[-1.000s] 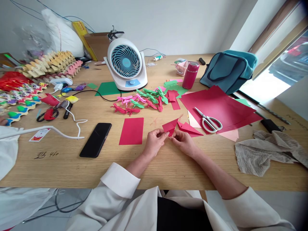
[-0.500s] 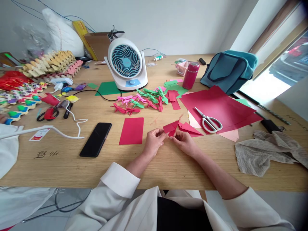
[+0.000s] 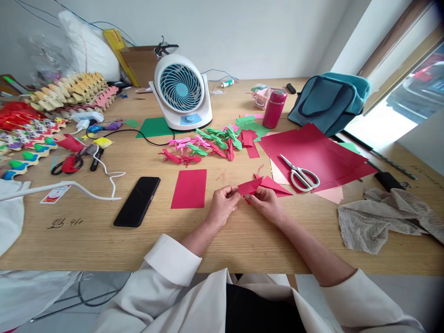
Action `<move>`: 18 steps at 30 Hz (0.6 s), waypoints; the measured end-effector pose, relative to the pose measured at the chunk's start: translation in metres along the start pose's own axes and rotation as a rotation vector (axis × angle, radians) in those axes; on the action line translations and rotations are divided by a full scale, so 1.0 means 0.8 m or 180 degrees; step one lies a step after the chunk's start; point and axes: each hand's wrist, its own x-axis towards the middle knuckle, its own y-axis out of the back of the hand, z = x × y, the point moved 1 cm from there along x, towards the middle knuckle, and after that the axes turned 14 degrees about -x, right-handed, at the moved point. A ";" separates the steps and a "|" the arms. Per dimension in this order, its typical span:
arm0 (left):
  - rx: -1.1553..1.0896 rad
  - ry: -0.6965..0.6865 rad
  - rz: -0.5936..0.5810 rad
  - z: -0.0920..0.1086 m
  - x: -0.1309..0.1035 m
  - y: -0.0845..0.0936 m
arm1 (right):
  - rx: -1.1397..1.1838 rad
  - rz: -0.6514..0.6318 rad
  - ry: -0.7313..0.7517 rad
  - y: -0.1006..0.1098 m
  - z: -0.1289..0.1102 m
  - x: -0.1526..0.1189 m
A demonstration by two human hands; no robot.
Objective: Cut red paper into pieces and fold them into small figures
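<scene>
Between my two hands is a folded piece of red paper (image 3: 249, 186), held just above the table. My left hand (image 3: 224, 203) pinches its left end between thumb and fingers. On its right side, my right hand (image 3: 266, 202) grips it with the thumb in front. Just behind my right hand lies another folded red paper (image 3: 277, 186) with a pointed end. A flat red paper rectangle (image 3: 189, 188) rests left of my left hand. Farther back sits a cluster of small folded paper figures (image 3: 208, 144) in pink, green and red.
White-handled scissors (image 3: 304, 178) lie on large red sheets (image 3: 312, 152) at right. A black phone (image 3: 137, 201) is at left, a fan (image 3: 181, 92) at the back. A red flask (image 3: 275, 108), a blue bag (image 3: 329, 104) and a crumpled cloth (image 3: 367, 219) stand or lie rightward.
The folded red paper in my hands has turned, and its upper flap now points to the right. My right thumb has shifted over its near side. Both hands stay in nearly the same place.
</scene>
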 end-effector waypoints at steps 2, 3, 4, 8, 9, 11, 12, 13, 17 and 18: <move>-0.0037 -0.0026 -0.0003 0.000 0.000 0.001 | 0.0008 -0.0023 -0.0040 0.000 -0.001 0.000; -0.0054 -0.0036 0.0004 0.000 0.000 0.001 | 0.0006 -0.0034 -0.0064 0.000 -0.001 0.000; -0.0064 -0.0041 0.0007 0.000 0.000 0.002 | 0.0006 -0.0039 -0.0084 0.000 -0.002 -0.001; -0.0051 -0.0098 0.0012 0.001 0.000 0.004 | 0.0041 -0.0025 -0.0093 0.000 -0.004 -0.001; -0.0032 -0.0114 0.0006 0.001 0.000 0.004 | 0.0061 -0.0016 -0.0086 0.001 -0.005 -0.001; 0.0012 -0.0132 -0.0011 0.000 0.000 0.004 | 0.0104 0.0030 -0.0074 0.001 -0.007 0.000; 0.0023 -0.0128 -0.0019 0.000 0.000 0.003 | 0.0131 0.0066 -0.0068 0.001 -0.007 0.001; 0.0022 -0.0112 -0.0021 -0.001 0.000 0.003 | 0.0156 0.0097 -0.0062 0.000 -0.007 0.001; -0.0114 -0.0075 0.0068 -0.001 0.000 0.001 | 0.0164 0.0121 -0.0052 -0.001 -0.005 0.002; -0.0147 -0.0084 0.0088 0.000 -0.001 0.001 | 0.0138 0.0117 -0.0065 -0.001 -0.005 0.001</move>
